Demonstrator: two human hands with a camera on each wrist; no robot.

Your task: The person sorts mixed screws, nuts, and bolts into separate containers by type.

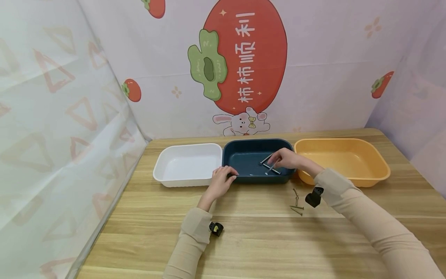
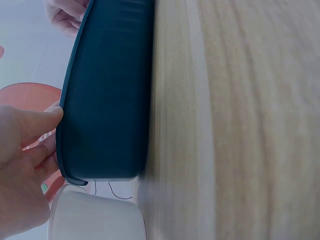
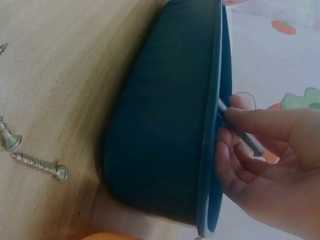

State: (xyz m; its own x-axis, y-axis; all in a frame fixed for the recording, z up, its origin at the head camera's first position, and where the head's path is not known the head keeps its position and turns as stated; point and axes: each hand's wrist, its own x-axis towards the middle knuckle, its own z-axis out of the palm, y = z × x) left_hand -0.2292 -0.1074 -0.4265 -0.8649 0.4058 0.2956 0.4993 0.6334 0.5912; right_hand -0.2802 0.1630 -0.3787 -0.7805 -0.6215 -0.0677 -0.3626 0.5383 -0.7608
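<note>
My right hand (image 1: pixel 286 159) reaches over the right part of the dark blue tray (image 1: pixel 240 179). It pinches a silver threaded bolt (image 3: pixel 254 144) between thumb and fingers, just above the rim in the right wrist view. Below that hand, long silver bolts (image 1: pixel 266 159) lie on the tray's floor. At the tray's near left corner is my left hand (image 1: pixel 222 180). In the left wrist view its thumb lies on the rim and its other fingers are on the inner side, partly hidden, so it holds the edge there.
To the left stands a white tray (image 1: pixel 186 182), close against the blue one. A yellow-orange tray (image 1: pixel 366 180) stands to the right, under my right forearm. Several brass-coloured screws (image 1: pixel 297 208) lie on the wooden table (image 1: pixel 258 240) in front. A printed cloth (image 1: pixel 320 93) hangs behind.
</note>
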